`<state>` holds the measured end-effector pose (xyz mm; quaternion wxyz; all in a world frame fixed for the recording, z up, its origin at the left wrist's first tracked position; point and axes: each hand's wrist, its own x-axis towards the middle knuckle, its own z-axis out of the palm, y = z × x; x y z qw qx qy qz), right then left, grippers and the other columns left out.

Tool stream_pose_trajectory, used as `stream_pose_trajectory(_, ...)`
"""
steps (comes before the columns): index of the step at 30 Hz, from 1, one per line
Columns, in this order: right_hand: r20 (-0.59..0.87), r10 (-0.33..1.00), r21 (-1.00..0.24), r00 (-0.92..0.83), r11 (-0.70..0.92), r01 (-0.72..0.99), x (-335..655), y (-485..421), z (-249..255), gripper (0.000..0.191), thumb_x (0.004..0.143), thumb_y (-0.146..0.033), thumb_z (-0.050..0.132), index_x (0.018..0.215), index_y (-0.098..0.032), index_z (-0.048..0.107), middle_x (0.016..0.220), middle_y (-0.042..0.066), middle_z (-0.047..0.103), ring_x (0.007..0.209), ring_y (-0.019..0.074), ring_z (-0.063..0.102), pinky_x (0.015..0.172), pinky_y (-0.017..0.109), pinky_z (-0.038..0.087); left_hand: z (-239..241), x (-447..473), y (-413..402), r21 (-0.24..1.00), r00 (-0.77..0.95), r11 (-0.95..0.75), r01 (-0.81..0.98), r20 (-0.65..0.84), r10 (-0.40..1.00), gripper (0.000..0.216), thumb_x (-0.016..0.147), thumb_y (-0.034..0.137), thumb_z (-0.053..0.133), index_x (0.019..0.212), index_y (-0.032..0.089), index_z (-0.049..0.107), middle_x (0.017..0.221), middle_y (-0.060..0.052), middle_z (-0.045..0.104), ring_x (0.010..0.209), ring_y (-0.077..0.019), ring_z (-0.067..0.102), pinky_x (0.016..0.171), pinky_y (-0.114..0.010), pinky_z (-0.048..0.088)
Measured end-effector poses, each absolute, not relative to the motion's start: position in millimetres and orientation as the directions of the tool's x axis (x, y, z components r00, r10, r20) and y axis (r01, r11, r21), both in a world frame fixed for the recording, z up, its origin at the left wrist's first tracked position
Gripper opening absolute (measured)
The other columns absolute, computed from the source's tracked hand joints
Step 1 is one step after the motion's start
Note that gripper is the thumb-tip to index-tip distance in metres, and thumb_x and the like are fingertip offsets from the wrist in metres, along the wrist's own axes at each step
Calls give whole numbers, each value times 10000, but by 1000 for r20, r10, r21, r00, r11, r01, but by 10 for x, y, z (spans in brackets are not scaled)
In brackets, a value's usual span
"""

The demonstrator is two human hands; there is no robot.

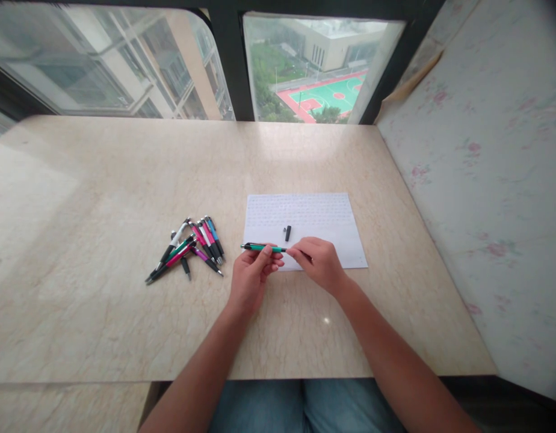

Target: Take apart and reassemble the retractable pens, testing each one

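Observation:
My left hand is closed round a green ballpoint pen, held level with its clip end to the left. The thumb lies along the barrel. At the pen's right end, my right hand pinches a thin dark part; whether it is a refill I cannot tell. Below them lies a white sheet of paper with rows of faint writing. On the sheet, just beyond my hands, are a black pen grip and a tiny dark piece beside it.
To the left, several pens in pink, green, purple, blue and white lie in a loose pile on the marble-patterned tabletop. A window stands behind the table. Flowered wallpaper covers the wall at the right.

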<state>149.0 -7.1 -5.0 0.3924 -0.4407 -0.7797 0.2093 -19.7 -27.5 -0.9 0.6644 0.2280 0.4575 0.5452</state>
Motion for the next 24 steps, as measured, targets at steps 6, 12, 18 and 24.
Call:
stream_pose_trajectory(6,526,775,-488,-350,612,622,1501,-98,-67,323,978,-339,517,713,-187,621,648,30,601,644,146,525,648,283,389,13,-199,-274,769,7,334,-544,-394,919,258,714,324,812,811,100,728,700,-65,715,592,-90,648,553,-154,490)
stream_pose_trajectory(12,467,813,-600,-347,580,551,1486,-93,-48,178,954,-344,542,863,-231,646,800,52,664,787,187,590,740,312,459,13,-206,-254,750,-30,339,-568,-430,902,264,685,329,828,773,110,709,682,-52,702,577,-84,633,538,-155,474)
stream_pose_trajectory(18,260,934,-827,-243,346,443,1508,-65,-44,356,967,-425,473,741,-201,634,663,16,640,621,139,571,626,283,433,9,-183,-252,804,-65,328,-496,-410,910,272,712,336,804,823,105,713,719,-62,708,600,-98,642,563,-186,467)
stream_pose_trajectory(24,235,949,-887,-212,298,352,1525,-54,-23,169,878,-354,613,830,-197,654,771,28,676,687,141,596,573,252,445,5,-191,-249,809,-79,305,-503,-395,915,262,723,332,796,830,109,710,743,-65,712,608,-95,634,553,-186,444)
